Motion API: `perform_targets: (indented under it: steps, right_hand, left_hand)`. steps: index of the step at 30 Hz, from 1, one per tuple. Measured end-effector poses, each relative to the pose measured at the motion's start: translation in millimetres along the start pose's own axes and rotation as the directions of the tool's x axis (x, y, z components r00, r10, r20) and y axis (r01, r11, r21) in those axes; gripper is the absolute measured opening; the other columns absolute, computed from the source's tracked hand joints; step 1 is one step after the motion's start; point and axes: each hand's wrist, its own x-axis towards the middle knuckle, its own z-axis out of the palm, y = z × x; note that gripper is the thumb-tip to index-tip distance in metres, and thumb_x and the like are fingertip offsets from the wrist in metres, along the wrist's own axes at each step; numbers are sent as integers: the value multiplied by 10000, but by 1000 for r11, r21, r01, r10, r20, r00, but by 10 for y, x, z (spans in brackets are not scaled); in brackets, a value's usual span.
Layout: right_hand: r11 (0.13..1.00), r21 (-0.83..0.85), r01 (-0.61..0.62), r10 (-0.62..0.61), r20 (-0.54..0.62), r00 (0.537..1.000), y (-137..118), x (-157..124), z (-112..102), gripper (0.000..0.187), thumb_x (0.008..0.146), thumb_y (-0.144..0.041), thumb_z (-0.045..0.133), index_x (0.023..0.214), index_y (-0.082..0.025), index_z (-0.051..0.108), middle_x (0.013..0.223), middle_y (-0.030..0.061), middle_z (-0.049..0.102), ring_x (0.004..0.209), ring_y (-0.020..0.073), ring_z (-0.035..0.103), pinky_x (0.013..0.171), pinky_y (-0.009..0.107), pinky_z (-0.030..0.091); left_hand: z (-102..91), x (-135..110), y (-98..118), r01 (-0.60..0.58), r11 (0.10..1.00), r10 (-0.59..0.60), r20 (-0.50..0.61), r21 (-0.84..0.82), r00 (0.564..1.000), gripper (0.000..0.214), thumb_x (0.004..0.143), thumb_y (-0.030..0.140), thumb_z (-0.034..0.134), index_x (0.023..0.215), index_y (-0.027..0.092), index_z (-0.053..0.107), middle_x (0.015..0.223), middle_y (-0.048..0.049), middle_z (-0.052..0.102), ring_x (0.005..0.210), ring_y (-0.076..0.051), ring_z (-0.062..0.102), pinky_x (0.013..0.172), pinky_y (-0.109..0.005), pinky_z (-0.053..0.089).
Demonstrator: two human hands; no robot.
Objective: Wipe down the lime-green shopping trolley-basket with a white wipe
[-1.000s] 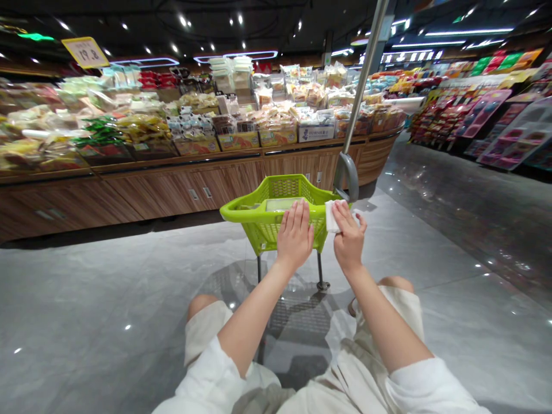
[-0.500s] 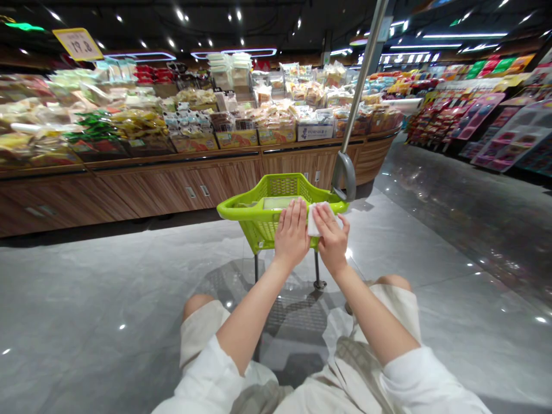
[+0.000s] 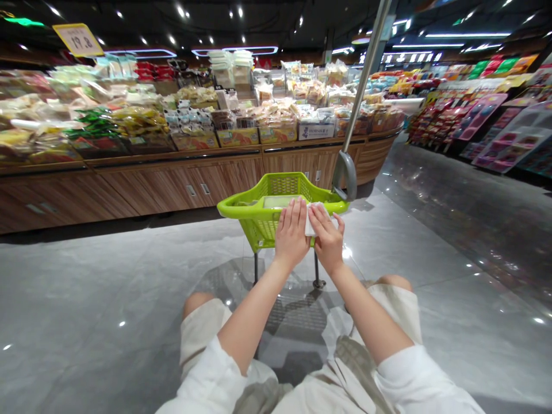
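At the rim of a lime-green shopping basket (image 3: 248,203), the left hand (image 3: 292,233) rests flat and open while the right hand (image 3: 328,238) pinches a white tissue (image 3: 309,221); far left, a yellow price sign (image 3: 78,39) reads 19.8.

Wooden display counter (image 3: 172,192), snack packs (image 3: 276,112) on top, green basket cart (image 3: 259,230) on grey floor (image 3: 86,299)

A supermarket aisle: packaged snacks (image 3: 241,112) heaped on wooden counters (image 3: 181,192), price sign (image 3: 77,39).
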Motion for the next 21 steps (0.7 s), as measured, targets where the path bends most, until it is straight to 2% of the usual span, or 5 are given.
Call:
perform_targets:
  steps: [3, 8, 13, 16, 21]
  right_hand:
    - [1000, -22, 7, -8, -41, 999, 161, -59, -73, 747, 798, -33, 371, 1501, -286, 390, 1466, 50, 535, 1370, 183, 482, 1187, 451, 125]
    - [974, -63, -219, 202, -205, 958, 246, -114, -46, 782, 760, -20, 345, 1483, -306, 421, 1442, 58, 559, 1322, 199, 536, 1168, 489, 152]
    - [999, -24, -47, 45, -65, 997, -44, -10, 38, 751, 801, -35, 365, 1512, -276, 367, 1476, 51, 521, 1402, 169, 439, 1192, 454, 123]
    - [999, -44, -12, 10, -40, 999, 78, -36, -16, 753, 792, -37, 367, 1507, -275, 378, 1487, 51, 510, 1387, 174, 459, 1196, 452, 107]
    - [976, -68, -209, 188, -234, 954, 324, -115, 4, 782, 749, -28, 343, 1486, -277, 420, 1456, 57, 546, 1349, 196, 507, 1172, 472, 161]
  left_hand:
    - [-25, -6, -10, -1, 1000, 1, -6, 14, 1000, 630, 980, 259, 344, 1560, 93, 163, 1605, -145, 320, 1516, -254, 209, 1232, -459, 210]
    - [-25, -1, 15, 11, 1000, -11, -4, 17, 1000, 626, 991, 267, 329, 1562, 86, 145, 1606, -145, 316, 1519, -248, 196, 1234, -463, 202]
    - [0, -3, -3, -6, 1000, 6, 0, 18, 1000, 652, 953, 266, 386, 1549, 79, 199, 1610, -147, 306, 1522, -258, 189, 1241, -453, 186]
    - [-21, -3, -23, -7, 1000, 7, -2, 30, 1000, 633, 970, 266, 358, 1550, 77, 192, 1604, -142, 320, 1517, -257, 205, 1238, -449, 193]
    - [-23, 5, 1, 8, 999, -8, 1, 34, 1000, 621, 993, 273, 326, 1561, 87, 157, 1603, -139, 324, 1517, -248, 205, 1236, -453, 195]
